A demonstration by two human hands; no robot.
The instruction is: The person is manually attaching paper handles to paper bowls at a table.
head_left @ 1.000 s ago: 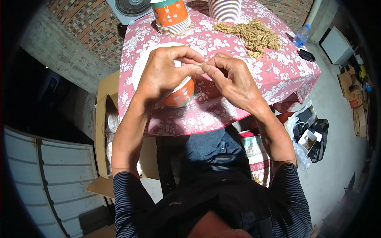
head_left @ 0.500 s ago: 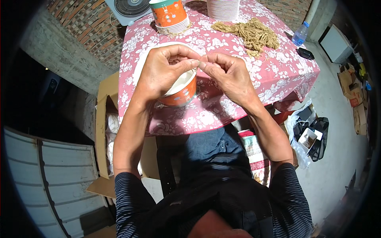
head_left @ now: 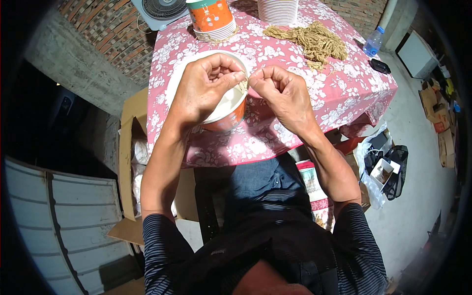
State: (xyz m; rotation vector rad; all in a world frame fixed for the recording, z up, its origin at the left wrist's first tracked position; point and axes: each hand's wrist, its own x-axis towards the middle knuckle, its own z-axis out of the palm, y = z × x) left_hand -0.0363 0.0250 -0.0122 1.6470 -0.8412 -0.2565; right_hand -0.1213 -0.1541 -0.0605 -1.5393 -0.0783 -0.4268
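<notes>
My left hand (head_left: 204, 88) and my right hand (head_left: 286, 93) meet nearly fingertip to fingertip over the near part of the table, each closed in a pinch. A short tan strand (head_left: 244, 85) shows between the fingertips; most of it is hidden by the fingers. Beneath my left hand stands an orange paper tub (head_left: 227, 122), its white inside facing up and partly covered by the hand. Farther back lies a loose bundle of tan twine (head_left: 319, 44), the same colour as the strand.
A pink flowered cloth (head_left: 275, 140) covers the table. At its far side stand an orange and green tub stack (head_left: 211, 17) and a white-rimmed stack (head_left: 278, 11). A fan (head_left: 164, 7), a water bottle (head_left: 373, 42) and a black object (head_left: 379, 66) lie toward the edges. An open cardboard box (head_left: 126, 162) is at left.
My fingertips have moved slightly apart, and the tan strand shows more plainly between them. The tub and the twine bundle stay in place.
</notes>
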